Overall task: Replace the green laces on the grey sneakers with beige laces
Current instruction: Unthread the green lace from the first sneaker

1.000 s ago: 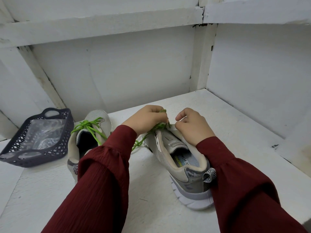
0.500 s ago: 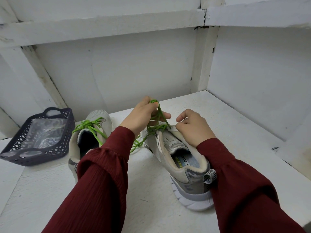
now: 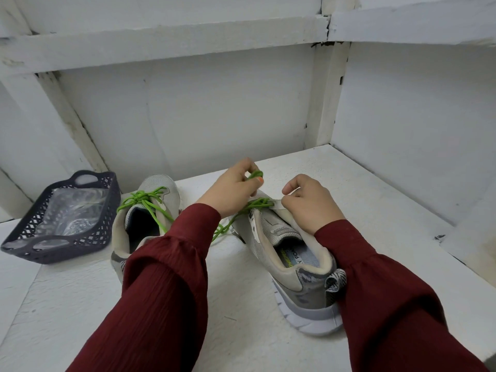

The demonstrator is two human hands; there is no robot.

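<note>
Two grey sneakers stand on a white shelf. The right sneaker [image 3: 298, 267] lies heel toward me, its green lace [image 3: 257, 204] partly loosened and trailing to the left. My left hand [image 3: 232, 187] pinches a loop of that lace above the shoe's front. My right hand [image 3: 308, 202] grips the shoe's upper edge beside the eyelets, fingers curled. The left sneaker [image 3: 139, 224] sits further left with its green lace [image 3: 145, 200] still tied in a bow; my left sleeve covers part of it.
A dark mesh basket [image 3: 32, 237] holding a clear plastic bag [image 3: 72, 210] stands at the far left. White walls close the shelf [image 3: 80, 304] behind and on the right, with a step-down edge at the right front.
My left hand has lifted from the shoe's front and drawn a loop of green lace upward. My right hand has stayed on the shoe.
</note>
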